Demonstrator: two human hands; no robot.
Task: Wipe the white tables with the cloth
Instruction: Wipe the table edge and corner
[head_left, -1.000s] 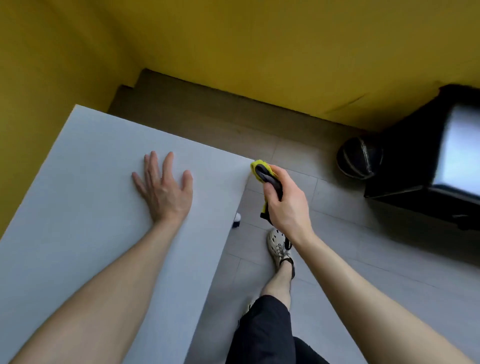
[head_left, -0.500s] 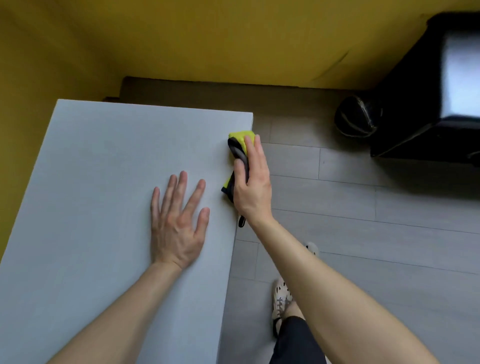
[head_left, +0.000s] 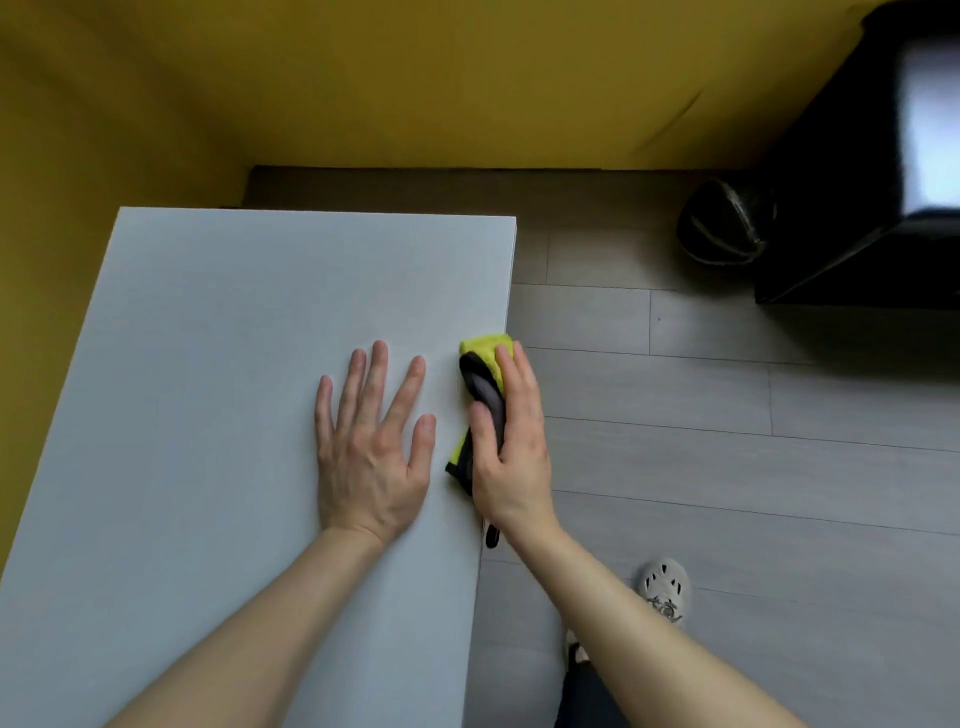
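The right hand (head_left: 511, 457) is gripping the cloth (head_left: 485, 384) at the counter's (head_left: 234, 338) right edge, the left hand (head_left: 371, 441) is lying flat and open beside it, and wiping is seemingly only partway along.

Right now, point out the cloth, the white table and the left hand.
cloth (head_left: 485, 387), head view, grey fold above the thumb.
white table (head_left: 234, 338), head view, bare top.
left hand (head_left: 369, 452), head view, back of hand.

L hand (head_left: 371, 447) flat, fingers spread, R hand (head_left: 511, 457) gripping cloth (head_left: 485, 387), arms fwd
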